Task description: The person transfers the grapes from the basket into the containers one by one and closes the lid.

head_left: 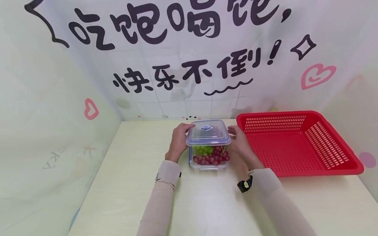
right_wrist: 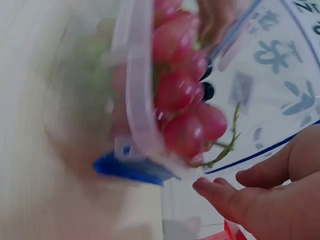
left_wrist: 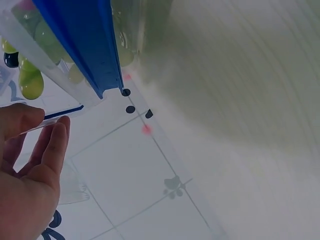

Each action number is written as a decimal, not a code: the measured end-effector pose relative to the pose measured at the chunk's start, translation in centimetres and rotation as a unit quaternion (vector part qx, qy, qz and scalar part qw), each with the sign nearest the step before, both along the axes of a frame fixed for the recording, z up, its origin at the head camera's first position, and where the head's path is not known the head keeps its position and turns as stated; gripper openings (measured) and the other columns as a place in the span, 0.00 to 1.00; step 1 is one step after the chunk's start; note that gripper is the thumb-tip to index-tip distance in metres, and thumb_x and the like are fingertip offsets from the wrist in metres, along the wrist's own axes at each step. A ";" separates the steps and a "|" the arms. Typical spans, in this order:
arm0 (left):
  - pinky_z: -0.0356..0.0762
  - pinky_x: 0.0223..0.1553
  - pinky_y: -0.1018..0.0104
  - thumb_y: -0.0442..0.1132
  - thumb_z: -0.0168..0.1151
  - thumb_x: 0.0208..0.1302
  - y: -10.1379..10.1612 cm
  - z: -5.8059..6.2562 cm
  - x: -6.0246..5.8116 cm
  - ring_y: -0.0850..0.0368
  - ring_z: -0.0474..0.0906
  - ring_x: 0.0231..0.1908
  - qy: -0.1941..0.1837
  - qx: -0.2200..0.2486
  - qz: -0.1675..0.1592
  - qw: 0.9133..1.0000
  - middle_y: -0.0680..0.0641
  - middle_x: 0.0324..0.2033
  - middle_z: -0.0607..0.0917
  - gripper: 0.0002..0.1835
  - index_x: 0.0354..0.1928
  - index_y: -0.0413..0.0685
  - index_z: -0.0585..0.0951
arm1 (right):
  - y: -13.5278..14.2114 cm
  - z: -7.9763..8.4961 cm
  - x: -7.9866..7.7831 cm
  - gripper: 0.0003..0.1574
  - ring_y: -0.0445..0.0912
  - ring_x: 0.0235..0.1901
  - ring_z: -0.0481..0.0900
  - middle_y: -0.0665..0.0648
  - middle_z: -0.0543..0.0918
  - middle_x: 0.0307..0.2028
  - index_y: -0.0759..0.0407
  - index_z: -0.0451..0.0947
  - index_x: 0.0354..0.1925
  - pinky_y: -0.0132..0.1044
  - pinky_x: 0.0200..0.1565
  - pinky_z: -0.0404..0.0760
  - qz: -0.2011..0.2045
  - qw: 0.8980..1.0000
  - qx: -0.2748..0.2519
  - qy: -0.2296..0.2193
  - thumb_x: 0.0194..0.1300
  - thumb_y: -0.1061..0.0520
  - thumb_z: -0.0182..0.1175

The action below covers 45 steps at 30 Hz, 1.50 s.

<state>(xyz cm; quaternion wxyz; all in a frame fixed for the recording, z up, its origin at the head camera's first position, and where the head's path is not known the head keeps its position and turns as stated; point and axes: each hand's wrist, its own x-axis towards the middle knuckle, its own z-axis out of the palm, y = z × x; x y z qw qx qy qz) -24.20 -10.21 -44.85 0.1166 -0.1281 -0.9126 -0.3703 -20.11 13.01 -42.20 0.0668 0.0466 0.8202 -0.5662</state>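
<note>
A clear plastic box (head_left: pixel 209 163) holds red and green grapes (head_left: pixel 211 156) at the middle of the table. A clear lid (head_left: pixel 208 132) with blue trim and a blue label is raised over the box, set a little toward the back, so the front grapes show. My left hand (head_left: pixel 185 130) pinches the lid's left edge and my right hand (head_left: pixel 232 132) pinches its right edge. The left wrist view shows my left hand (left_wrist: pixel 35 135) at the lid's rim, beside a blue clip (left_wrist: pixel 85 40) and green grapes (left_wrist: pixel 30 82). In the right wrist view, red grapes (right_wrist: pixel 185 100) lie behind the box wall, near my right hand (right_wrist: pixel 240 192).
A large red perforated basket (head_left: pixel 298 144) stands to the right of the box, near my right forearm. The pale table (head_left: pixel 206 203) is walled by a printed sheet at the back and on both sides.
</note>
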 end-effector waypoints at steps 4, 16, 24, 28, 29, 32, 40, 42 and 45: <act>0.79 0.54 0.58 0.29 0.64 0.64 0.1 0.0 0.1 0.46 0.81 0.50 -0.006 0.006 0.007 1.000 0.40 0.46 0.84 0.16 0.54 0.43 0.85 | -0.2 -0.1 1.3 0.34 0.63 0.69 0.65 0.71 0.64 0.69 0.69 0.58 0.70 0.51 0.66 0.67 -0.026 0.998 -0.064 0.001 0.66 0.76 0.44; 0.77 0.56 0.57 0.28 0.63 0.65 0.2 -0.6 0.5 0.46 0.80 0.51 -0.016 0.023 0.017 0.999 0.41 0.48 0.83 0.17 0.55 0.45 0.85 | -0.7 -0.2 3.1 0.32 0.59 0.70 0.62 0.68 0.64 0.68 0.67 0.57 0.72 0.52 0.70 0.62 -0.098 0.983 -0.153 -0.037 0.81 0.47 0.37; 0.77 0.56 0.55 0.27 0.61 0.66 0.1 -1.3 0.6 0.45 0.80 0.52 -0.005 0.029 0.017 0.999 0.41 0.49 0.83 0.16 0.54 0.45 0.85 | -1.5 -2.0 4.1 0.37 0.52 0.76 0.50 0.60 0.56 0.76 0.54 0.50 0.78 0.51 0.75 0.47 -0.058 0.990 -0.131 0.008 0.81 0.40 0.28; 0.77 0.56 0.54 0.27 0.59 0.67 0.0 -1.6 0.6 0.44 0.81 0.51 0.018 0.026 0.012 0.999 0.40 0.48 0.83 0.16 0.53 0.43 0.85 | -1.8 -2.3 4.6 0.39 0.51 0.76 0.50 0.60 0.56 0.76 0.56 0.49 0.78 0.50 0.75 0.46 -0.057 0.989 -0.135 0.030 0.80 0.38 0.26; 0.77 0.56 0.53 0.27 0.59 0.67 0.0 -1.7 0.6 0.44 0.81 0.51 0.024 0.026 0.010 0.999 0.40 0.48 0.83 0.15 0.53 0.43 0.85 | -1.8 -2.4 4.6 0.41 0.52 0.76 0.49 0.60 0.55 0.76 0.57 0.48 0.78 0.50 0.75 0.46 -0.059 0.989 -0.133 0.028 0.80 0.36 0.25; 0.77 0.56 0.52 0.27 0.59 0.67 -0.1 -2.0 0.6 0.44 0.81 0.51 0.037 0.027 0.003 0.999 0.40 0.48 0.83 0.15 0.52 0.42 0.85 | -1.9 -2.6 4.7 0.43 0.54 0.72 0.54 0.63 0.58 0.72 0.57 0.48 0.77 0.51 0.73 0.52 -0.081 0.991 -0.105 0.010 0.77 0.32 0.28; 0.75 0.58 0.52 0.27 0.59 0.68 -0.3 -2.3 0.8 0.44 0.80 0.53 0.046 0.024 -0.013 0.999 0.41 0.50 0.82 0.15 0.53 0.43 0.85 | -2.5 -3.0 4.2 0.34 0.49 0.77 0.50 0.58 0.53 0.77 0.56 0.50 0.76 0.44 0.73 0.53 -0.114 0.981 -0.156 -0.011 0.79 0.49 0.44; 0.74 0.60 0.53 0.27 0.58 0.68 -0.3 -2.3 0.8 0.45 0.79 0.54 0.043 0.019 -0.017 0.999 0.41 0.51 0.82 0.15 0.53 0.43 0.85 | -2.6 -3.1 4.1 0.32 0.49 0.77 0.49 0.57 0.52 0.78 0.58 0.51 0.76 0.43 0.73 0.52 -0.118 0.978 -0.171 -0.001 0.79 0.55 0.44; 0.73 0.60 0.54 0.26 0.57 0.69 -0.4 -2.2 0.8 0.45 0.78 0.56 0.033 0.013 -0.024 0.999 0.41 0.52 0.80 0.16 0.55 0.43 0.84 | -2.7 -3.3 4.1 0.31 0.48 0.77 0.47 0.57 0.52 0.78 0.59 0.52 0.75 0.41 0.73 0.51 -0.118 0.975 -0.186 0.006 0.78 0.59 0.43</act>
